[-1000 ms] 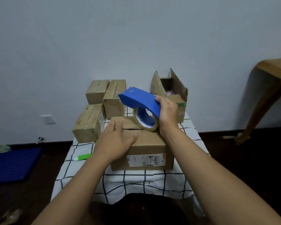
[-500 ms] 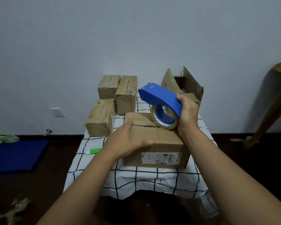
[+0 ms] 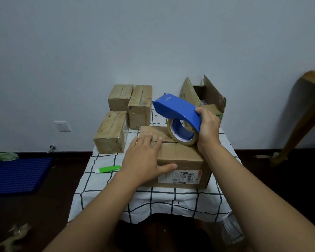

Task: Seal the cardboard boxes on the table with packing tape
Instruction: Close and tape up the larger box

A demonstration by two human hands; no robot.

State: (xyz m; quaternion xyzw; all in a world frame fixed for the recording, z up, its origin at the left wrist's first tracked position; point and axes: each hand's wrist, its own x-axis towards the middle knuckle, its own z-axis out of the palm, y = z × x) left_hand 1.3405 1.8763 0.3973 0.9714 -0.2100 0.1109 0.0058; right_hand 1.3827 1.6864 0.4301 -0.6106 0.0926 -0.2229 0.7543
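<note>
Boxes crowd a small table [image 3: 153, 206] draped in a white grid-patterned cloth. The nearest box [image 3: 182, 159] sits toward the front edge, flaps folded shut, a shipping label [image 3: 179, 176] on its front face. The left hand [image 3: 145, 159] lies flat on its top with fingers straight and spread, the thumb reaching over the front edge just above the label. The right hand [image 3: 208, 129] grips the rear of a blue tape dispenser [image 3: 178, 110], fingers curled round its handle; the tape roll [image 3: 183, 132] rests on the box top near the seam, and the dispenser's nose tilts up and to the left, clear of the cardboard.

Behind the near box, at the back left corner, two taped boxes stand side by side: the left one [image 3: 120, 97] and the right one [image 3: 140, 106]. A third taped box [image 3: 111, 132] lies in front of them along the left edge, close beside the near box. At the back right corner an open box [image 3: 207, 93] has its flaps standing up, partly hidden by the dispenser and right hand. A green marker [image 3: 108, 169] lies on the cloth near the left edge, just left of the left wrist.

On the floor to the left is a blue grid mat [image 3: 18, 174], with a wall socket [image 3: 62, 126] above it. A wooden table leg [image 3: 298, 124] shows at the far right.
</note>
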